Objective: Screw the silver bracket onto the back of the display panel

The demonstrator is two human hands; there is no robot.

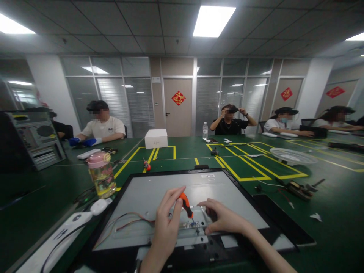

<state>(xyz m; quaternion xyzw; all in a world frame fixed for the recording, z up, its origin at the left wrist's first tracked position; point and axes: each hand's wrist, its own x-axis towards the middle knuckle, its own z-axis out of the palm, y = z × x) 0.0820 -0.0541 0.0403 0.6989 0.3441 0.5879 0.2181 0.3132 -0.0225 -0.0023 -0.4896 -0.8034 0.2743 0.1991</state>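
Note:
My left hand (167, 220) is closed on an orange and black screwdriver (186, 206), its handle between thumb and fingers. The screwdriver tilts, its shaft pointing down at a small circuit board (193, 225) on a metal plate. My right hand (223, 218) lies at the right end of that plate, thumb and forefinger apart, fingertips touching or close to its edges. Beneath both hands is a flat grey display panel (136, 197) with a black frame, back side up. Thin coloured wires (125, 215) run left from the board area. The screwdriver's tip is hard to make out.
Left of the panel stand a white power strip (57, 242) and a pink-lidded bottle (102, 176). A black slab (284, 220) and a tool with a cable (300, 189) lie right. Beyond are a white box (156, 138), a computer case (36, 138) and several seated people.

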